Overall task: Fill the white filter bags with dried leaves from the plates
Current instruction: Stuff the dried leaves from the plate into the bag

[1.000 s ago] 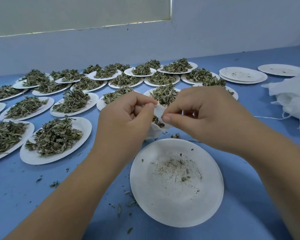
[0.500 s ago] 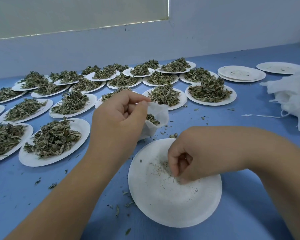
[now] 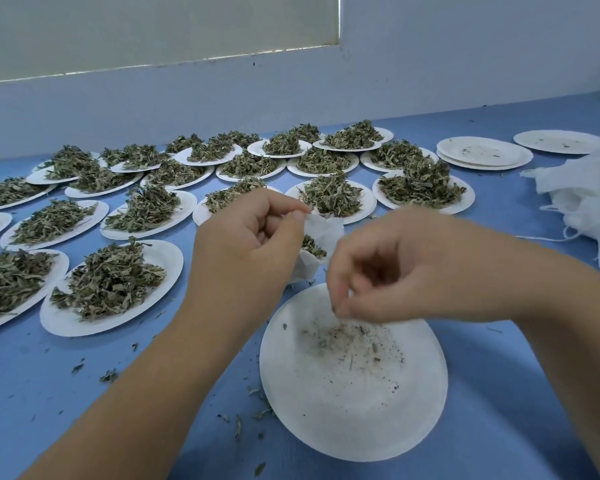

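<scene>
Filling bags
So left hand (image 3: 246, 244) pinches filter bag (image 3: 323, 230) at 12 o'clock of plate (image 3: 354, 420); right hand (image 3: 395, 271) fingers (image 3: 342, 301) bunched, blurry, can't tell contents.

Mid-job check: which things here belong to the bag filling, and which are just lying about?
In the job: left hand pinching the open filter bag; right hand, fingers bunched over the near-empty plate; heaped leaf plates; pile of spare bags.
Lying about: stack of emptied plates; lone emptied plate; leaf scraps on the table.
</scene>
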Tool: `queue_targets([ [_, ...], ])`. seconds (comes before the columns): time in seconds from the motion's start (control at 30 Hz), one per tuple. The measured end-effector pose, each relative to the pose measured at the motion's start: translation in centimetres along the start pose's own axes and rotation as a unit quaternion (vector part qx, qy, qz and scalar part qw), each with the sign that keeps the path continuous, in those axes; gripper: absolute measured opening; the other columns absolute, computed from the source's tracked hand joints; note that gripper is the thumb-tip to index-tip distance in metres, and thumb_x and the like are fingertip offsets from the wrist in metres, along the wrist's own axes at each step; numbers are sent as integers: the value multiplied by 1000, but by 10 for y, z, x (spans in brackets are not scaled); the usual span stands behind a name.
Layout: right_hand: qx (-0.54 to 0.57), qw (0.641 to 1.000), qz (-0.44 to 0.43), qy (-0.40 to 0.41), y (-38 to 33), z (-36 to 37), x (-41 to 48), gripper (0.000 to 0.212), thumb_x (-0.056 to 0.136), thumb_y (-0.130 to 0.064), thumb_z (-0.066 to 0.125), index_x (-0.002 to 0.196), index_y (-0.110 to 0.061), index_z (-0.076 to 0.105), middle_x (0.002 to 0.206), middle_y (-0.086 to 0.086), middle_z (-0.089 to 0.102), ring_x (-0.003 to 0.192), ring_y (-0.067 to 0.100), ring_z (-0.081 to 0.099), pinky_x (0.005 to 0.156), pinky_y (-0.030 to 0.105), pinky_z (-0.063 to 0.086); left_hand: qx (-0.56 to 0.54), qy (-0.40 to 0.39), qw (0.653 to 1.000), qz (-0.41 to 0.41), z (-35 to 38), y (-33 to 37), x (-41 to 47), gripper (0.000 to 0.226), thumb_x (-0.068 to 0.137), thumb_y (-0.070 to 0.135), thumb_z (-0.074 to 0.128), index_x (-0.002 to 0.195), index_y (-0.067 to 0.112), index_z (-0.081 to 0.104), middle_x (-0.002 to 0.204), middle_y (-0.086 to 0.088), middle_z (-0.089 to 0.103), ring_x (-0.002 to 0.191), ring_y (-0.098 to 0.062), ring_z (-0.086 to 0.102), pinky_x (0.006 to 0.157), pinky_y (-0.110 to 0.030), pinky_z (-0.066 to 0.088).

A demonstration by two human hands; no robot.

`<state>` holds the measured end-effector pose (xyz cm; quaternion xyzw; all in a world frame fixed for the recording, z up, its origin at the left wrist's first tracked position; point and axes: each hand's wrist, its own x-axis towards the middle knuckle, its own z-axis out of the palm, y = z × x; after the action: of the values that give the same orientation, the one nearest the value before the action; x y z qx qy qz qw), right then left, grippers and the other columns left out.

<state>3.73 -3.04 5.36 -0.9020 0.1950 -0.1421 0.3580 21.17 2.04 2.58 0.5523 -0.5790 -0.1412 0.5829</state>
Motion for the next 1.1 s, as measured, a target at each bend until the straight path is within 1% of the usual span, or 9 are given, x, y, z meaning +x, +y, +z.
queue_targets([
  [0.1,51,981,-40,182,4,-5,4,6,77,-22,75,75,-25,70,53,-6,47,50,9,43,49,22,39,1,-8,1000,3,0,1,0,17,91,7,60,83,19,70,55,-1,50,47,-4,40,45,-12,33],
  [0.17,8,971,-17,238,10,-1,9,9,78,-20,76,73,-25,70,52,-7,48,49,7,41,49,17,36,4,-17,1000,4,0,2,-1,17,91,8,60,84,19,70,59,-7,53,49,-4,41,46,-13,34],
  [0.3,-62,969,11,237,13,12,17,10,83,-19,71,77,-26,74,61,-3,58,53,8,48,51,24,42,14,-23,1000,9,0,2,-2,16,91,9,60,85,20,71,61,-9,56,47,-4,41,45,-13,33],
  [0.47,26,959,56,275,17,6,19,8,78,-28,74,83,-29,67,69,-16,57,56,3,52,53,16,43,8,-20,1000,9,0,0,-2,18,91,10,60,83,22,70,63,-8,58,51,-5,45,48,-15,37],
  [0.57,131,965,143,177,20,7,18,33,72,-35,77,101,-30,62,99,-11,60,67,11,68,54,23,51,14,-19,1000,10,2,0,-3,20,91,10,60,81,25,69,62,-4,57,49,-3,44,47,-12,35],
  [0.67,227,959,137,103,19,16,21,37,78,-22,76,112,-29,62,114,2,59,80,20,71,58,28,55,21,-31,999,22,4,2,-5,21,90,8,61,80,25,69,60,-4,56,50,-4,47,47,-13,38],
  [0.8,235,953,118,153,19,24,28,26,75,-11,71,98,-22,69,102,6,65,65,12,66,56,28,55,19,-42,998,34,4,4,-7,17,87,13,61,80,26,70,63,-7,58,58,-16,55,52,-29,47],
  [0.93,176,953,118,214,16,30,32,17,81,-2,62,76,-18,65,66,-8,60,49,5,56,47,21,49,4,-73,997,23,7,6,-9,18,88,7,62,82,21,72,66,-11,59,54,-15,50,49,-24,42],
  [1.1,87,952,133,261,16,34,39,23,84,-7,62,65,-20,57,60,-5,57,46,7,53,39,19,41,-14,-103,994,20,12,8,-12,21,88,6,63,81,23,71,70,-12,62,61,-24,53,52,-28,43],
])
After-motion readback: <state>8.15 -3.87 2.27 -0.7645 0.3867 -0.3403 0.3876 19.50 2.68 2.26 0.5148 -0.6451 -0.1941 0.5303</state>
